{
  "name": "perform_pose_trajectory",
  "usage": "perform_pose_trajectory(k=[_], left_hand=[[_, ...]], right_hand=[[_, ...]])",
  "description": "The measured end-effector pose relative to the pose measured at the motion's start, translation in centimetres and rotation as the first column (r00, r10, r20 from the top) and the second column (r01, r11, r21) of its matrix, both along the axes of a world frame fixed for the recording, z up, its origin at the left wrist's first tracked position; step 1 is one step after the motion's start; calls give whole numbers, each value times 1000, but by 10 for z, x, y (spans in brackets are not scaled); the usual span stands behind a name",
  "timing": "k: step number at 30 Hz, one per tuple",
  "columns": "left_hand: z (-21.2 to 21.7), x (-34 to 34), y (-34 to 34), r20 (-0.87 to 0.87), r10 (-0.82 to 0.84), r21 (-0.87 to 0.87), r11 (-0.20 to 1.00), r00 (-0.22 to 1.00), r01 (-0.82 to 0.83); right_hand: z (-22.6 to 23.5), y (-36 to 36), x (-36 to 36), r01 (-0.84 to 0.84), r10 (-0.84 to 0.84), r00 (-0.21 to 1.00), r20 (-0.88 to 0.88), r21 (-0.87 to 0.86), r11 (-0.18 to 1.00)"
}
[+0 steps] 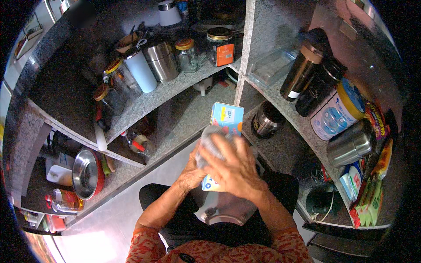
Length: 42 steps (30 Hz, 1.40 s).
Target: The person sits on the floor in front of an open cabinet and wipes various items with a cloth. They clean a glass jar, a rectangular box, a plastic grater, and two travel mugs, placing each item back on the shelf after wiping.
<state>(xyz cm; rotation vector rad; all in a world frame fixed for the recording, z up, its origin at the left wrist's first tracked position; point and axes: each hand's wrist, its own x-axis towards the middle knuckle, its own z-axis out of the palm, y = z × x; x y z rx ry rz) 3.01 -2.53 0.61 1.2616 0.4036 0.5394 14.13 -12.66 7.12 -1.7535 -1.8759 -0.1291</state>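
Over my lap, a light blue and yellow cardboard box (229,116) is held upright, its lower part partly covered by my hands. My left hand (191,172) grips the box along its left side, the fingers mostly hidden behind it. A greyish cloth (209,144) lies against the front of the box. Across it my right hand (234,168) is bent, pressing the cloth to the box; motion blurs its fingers.
Ahead, a stone shelf (175,87) carries a blue tumbler (141,71), a steel canister (161,61) and several glass jars. To the right stand dark flasks (302,70) and a milk-powder tin (337,109). A metal pan (87,173) and an oil bottle (65,200) are at the lower left.
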Motion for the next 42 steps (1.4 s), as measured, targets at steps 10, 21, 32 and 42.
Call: perform_pose_trajectory(k=[10,21,32,42], left_hand=[[21,-7,-7,46,-154,-237,958,987,161],[-1,4,-13,229,-99,-552,806,968,213],[-18,13,7,415,-34,-838,375,909,397],[-20,0,-3,179,-180,-667,700,967,254]], right_hand=[[-4,18,19,108,-104,994,-28,342,934],[-9,15,28,183,-177,983,-48,198,963],[-22,-4,-12,-203,203,979,19,186,961],[-13,24,32,42,-13,995,-100,292,956]])
